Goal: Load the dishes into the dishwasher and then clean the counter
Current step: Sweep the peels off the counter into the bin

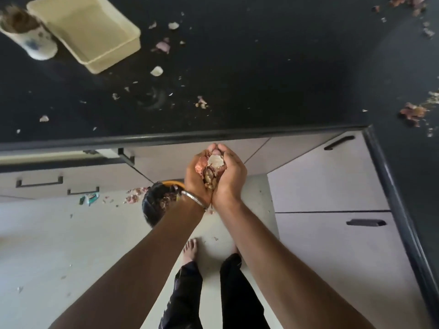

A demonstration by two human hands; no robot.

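Both forearms reach forward and down from the lower edge of the view, converging just below the bench (213,110) edge. The left hand (198,180) and right hand (229,176) are pressed side by side, palms up, forming one cup. The fingers (222,148) of both hands curl upward and inward, tips meeting at the far side, closing round a heap of onion and garlic peels (212,167). A thin bangle (196,201) circles the left wrist. Just below and left of the left hand, a bin lined with a black bag (156,203) stands on the floor with peels in it. Beyond the fingers, more scraps (164,46) are scattered over the dark bench. Far up-left of them sit a cream tray (83,32) and a white cup (31,36).
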